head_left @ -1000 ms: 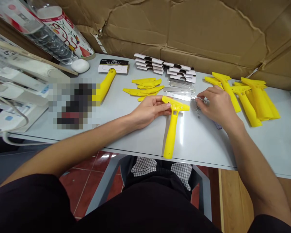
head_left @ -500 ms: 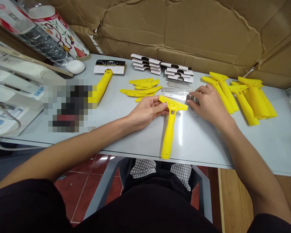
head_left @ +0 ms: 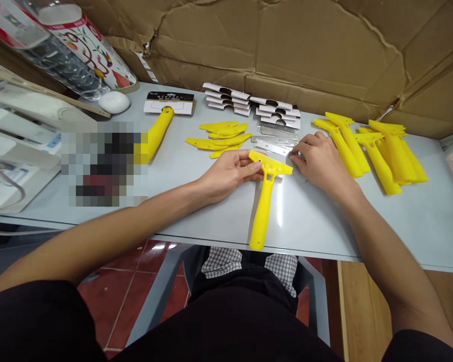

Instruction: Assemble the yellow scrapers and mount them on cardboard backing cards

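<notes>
While the yellow scraper [head_left: 263, 201] is gripped by the left hand [head_left: 228, 176], the right hand [head_left: 319, 162] is held beside the scraper, fingers narrow; what they hold cannot be told.

We keep left hand [head_left: 232, 176] pinched, thumb [head_left: 251, 169] uppermost; our right hand [head_left: 322, 163] palm down, fingers [head_left: 304, 147] curled; our forearms [head_left: 147, 218] angled inward.

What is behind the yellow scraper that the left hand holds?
Behind the yellow scraper, fingers of the left hand and the grey tabletop show past its edges. What its body covers of both cannot be seen.
</notes>
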`<state>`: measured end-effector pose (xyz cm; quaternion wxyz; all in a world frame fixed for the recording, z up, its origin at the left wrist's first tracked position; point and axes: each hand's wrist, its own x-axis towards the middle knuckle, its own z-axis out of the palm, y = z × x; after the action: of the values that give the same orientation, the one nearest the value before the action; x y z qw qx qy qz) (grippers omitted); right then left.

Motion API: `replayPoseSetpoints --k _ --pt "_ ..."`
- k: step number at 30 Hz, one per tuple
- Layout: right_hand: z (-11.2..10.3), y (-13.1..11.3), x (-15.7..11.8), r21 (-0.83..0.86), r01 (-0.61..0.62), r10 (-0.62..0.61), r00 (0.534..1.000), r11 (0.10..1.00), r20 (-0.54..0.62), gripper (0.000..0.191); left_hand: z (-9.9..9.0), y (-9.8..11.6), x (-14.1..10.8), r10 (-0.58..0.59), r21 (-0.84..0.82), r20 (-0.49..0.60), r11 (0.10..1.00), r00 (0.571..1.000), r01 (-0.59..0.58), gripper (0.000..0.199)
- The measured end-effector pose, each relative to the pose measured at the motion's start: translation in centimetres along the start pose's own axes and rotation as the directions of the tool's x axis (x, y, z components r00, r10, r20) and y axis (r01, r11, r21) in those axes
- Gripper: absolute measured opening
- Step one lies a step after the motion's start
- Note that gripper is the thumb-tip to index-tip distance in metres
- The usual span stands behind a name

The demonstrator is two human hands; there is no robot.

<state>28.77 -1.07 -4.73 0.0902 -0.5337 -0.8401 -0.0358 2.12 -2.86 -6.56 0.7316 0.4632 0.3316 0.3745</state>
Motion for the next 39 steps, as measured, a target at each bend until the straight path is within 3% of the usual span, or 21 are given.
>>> replayPoseSetpoints --k 12,16,23,29,33,39 --pt "0.4 0.2 0.0 0.076 -0.003 0.005 0.999 0.997 -0.033 0.021 0.1 0.0 0.0 -0.011 0.009 -0.016 1.000 1.000 0.011 0.033" --pt "0.1 0.0 -0.1 0.248 -0.026 0.045 0.996 0.968 -0.073 0.015 0.1 0.1 -0.1 -0.012 0.010 -0.020 1.000 1.000 0.012 0.031" --pt "-2.1 0.0 -0.2 0.669 -0.167 0.218 0.976 0.724 0.008 0.007 0.3 0.2 -0.1 -0.017 0.007 -0.016 1.000 1.000 0.017 0.034" --pt "-3.3 0.3 -0.7 0.843 -0.279 0.180 0.959 0.459 0.219 0.018 0.3 0.2 -0.2 -0.010 0.008 -0.015 1.000 1.000 0.010 0.035" --pt "-3.7 0.2 -0.9 0.859 -0.319 0.171 0.947 0.400 0.272 0.025 0.3 0.1 -0.2 -0.006 0.002 -0.016 1.000 1.000 0.006 0.035" --pt "-3.8 0.2 -0.9 0.854 -0.321 0.173 0.947 0.411 0.272 0.026 0.2 0.1 -0.2 -0.011 0.004 -0.020 1.000 1.000 0.011 0.036"
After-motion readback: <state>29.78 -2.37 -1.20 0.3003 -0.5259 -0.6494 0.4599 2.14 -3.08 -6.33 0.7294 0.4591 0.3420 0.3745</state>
